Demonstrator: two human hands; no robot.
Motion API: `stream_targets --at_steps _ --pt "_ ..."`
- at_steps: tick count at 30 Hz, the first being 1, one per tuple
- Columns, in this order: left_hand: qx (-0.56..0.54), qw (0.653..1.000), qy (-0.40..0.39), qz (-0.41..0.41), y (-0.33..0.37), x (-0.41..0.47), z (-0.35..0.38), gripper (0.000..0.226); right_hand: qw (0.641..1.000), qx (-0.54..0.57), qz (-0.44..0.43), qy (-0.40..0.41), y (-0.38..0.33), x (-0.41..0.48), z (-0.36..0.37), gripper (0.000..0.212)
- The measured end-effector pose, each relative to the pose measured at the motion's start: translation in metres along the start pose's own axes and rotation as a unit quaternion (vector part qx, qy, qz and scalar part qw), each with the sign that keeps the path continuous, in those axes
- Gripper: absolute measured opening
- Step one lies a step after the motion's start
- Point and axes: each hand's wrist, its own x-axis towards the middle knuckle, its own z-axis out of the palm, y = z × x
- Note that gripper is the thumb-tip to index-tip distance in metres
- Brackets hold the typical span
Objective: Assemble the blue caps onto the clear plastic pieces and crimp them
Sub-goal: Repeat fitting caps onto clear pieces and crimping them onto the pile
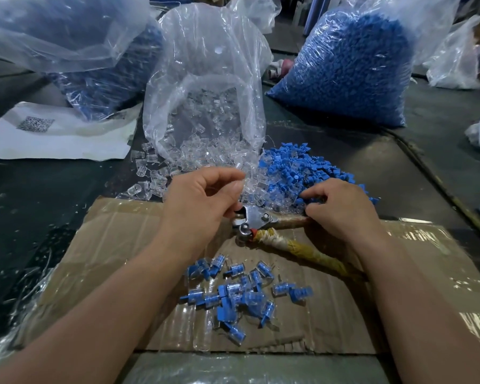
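Head view of the desk (39,203). The left hand (203,200) sits at the centre with its fingers curled and thumb near forefinger; its lower fingers touch the metal head of the crimping pliers (254,220), and whether it pinches a part cannot be told. The right hand (341,209) is curled with its fingertips in the loose heap of blue caps (297,170); its grasp is likewise unclear. The tape-wrapped pliers handles run right, one passing under the right hand. Clear pieces (155,173) spill from an open clear bag (205,106), just left of the caps. Assembled pieces (241,295) lie near, on a cardboard sheet (122,245). A full sack of blue caps (352,70) stands far right.
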Motion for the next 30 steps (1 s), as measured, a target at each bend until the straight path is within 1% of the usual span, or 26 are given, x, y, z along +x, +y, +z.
stream_targets --at_steps 3,6,11,13,17,19,21,22,24,26,27,30 --pt "-0.011 1.000 -0.003 -0.012 0.003 -0.002 0.000 0.028 1.000 0.004 -0.011 0.008 -0.001 -0.001 0.000 0.028" --pt "-0.033 0.999 0.000 -0.032 0.005 -0.002 -0.001 0.024 0.999 0.011 -0.032 0.027 -0.002 -0.003 0.001 0.027" --pt "-0.028 0.999 -0.008 -0.037 0.008 -0.004 0.000 0.020 0.994 0.069 -0.055 0.057 -0.001 -0.006 0.001 0.030" --pt "-0.029 0.999 -0.016 -0.039 0.008 -0.005 0.000 0.018 0.992 0.084 -0.063 0.070 -0.002 -0.007 -0.002 0.024" --pt "-0.029 0.998 -0.037 -0.036 0.009 -0.006 -0.001 0.016 0.987 0.112 -0.088 0.072 -0.009 -0.014 -0.009 0.011" --pt "-0.030 0.998 -0.044 -0.035 0.010 -0.006 0.000 0.016 0.975 0.182 -0.103 0.081 -0.014 -0.021 -0.012 0.018" --pt "-0.033 0.997 -0.049 -0.041 0.010 -0.007 0.001 0.016 0.952 0.271 -0.116 0.088 -0.021 -0.030 -0.015 0.028" --pt "-0.035 0.997 -0.053 -0.045 0.010 -0.008 0.002 0.017 0.942 0.298 -0.125 0.090 -0.026 -0.034 -0.016 0.032" --pt "-0.043 0.996 -0.060 -0.054 0.011 -0.009 0.004 0.017 0.923 0.349 -0.138 0.081 -0.034 -0.039 -0.015 0.032" --pt "-0.058 0.994 -0.062 -0.062 0.011 -0.009 0.004 0.019 0.899 0.409 -0.140 0.069 -0.042 -0.043 -0.013 0.027" --pt "-0.064 0.994 -0.062 -0.064 0.011 -0.009 0.004 0.019 0.893 0.420 -0.147 0.070 -0.044 -0.044 -0.013 0.025" --pt "-0.068 0.994 -0.065 -0.063 0.012 -0.009 0.004 0.018 0.893 0.406 -0.179 0.079 -0.050 -0.048 -0.011 0.026"
